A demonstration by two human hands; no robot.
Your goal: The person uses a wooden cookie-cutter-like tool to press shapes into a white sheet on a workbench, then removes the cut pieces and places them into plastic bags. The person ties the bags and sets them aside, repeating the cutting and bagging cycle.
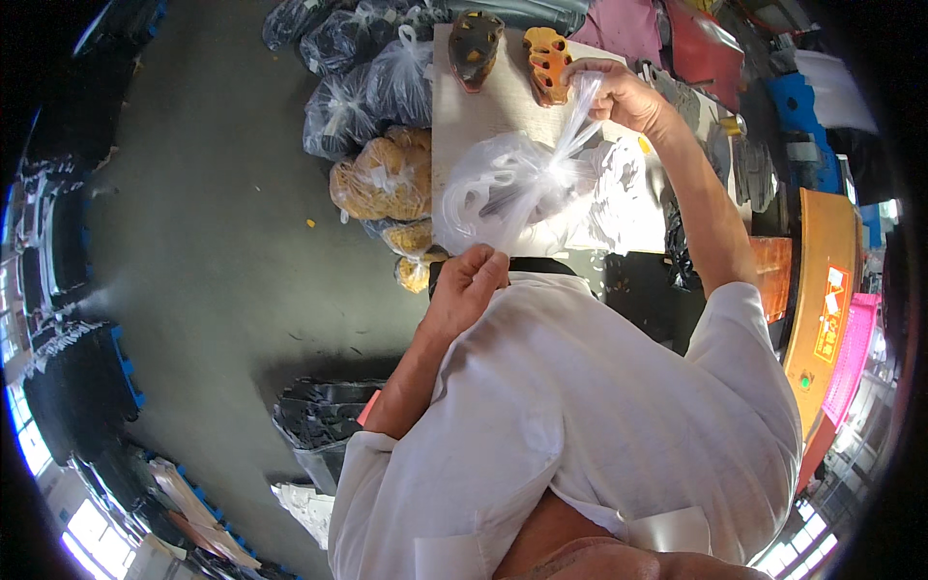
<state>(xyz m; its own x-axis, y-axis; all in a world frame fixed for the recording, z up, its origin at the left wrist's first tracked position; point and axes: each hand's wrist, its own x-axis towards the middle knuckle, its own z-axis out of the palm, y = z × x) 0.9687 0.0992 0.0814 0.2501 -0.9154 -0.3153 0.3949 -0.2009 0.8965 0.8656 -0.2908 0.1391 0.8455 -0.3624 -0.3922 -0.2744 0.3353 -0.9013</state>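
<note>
A clear plastic bag (517, 174) with pale pieces inside lies on the light work table (498, 106). My right hand (622, 94) is closed on one twisted end of it, pulled up toward the far right. Near the table's front edge my left hand (468, 287) grips another end of the bag, fingers curled in a fist. The plastic is stretched between both hands and gathered at its middle. Just right of the bag sits a stack of white cut pieces (619, 184). Beyond it, close to my right hand, stands an orange tool with holes (548, 64).
A dark tool (475, 50) stands at the table's far side. Tied bags of black pieces (340, 111) and a bag of tan pieces (385, 176) are heaped along its left edge. Grey pieces (688, 111) lie to the right. A bag of black scraps (324, 416) is on the floor.
</note>
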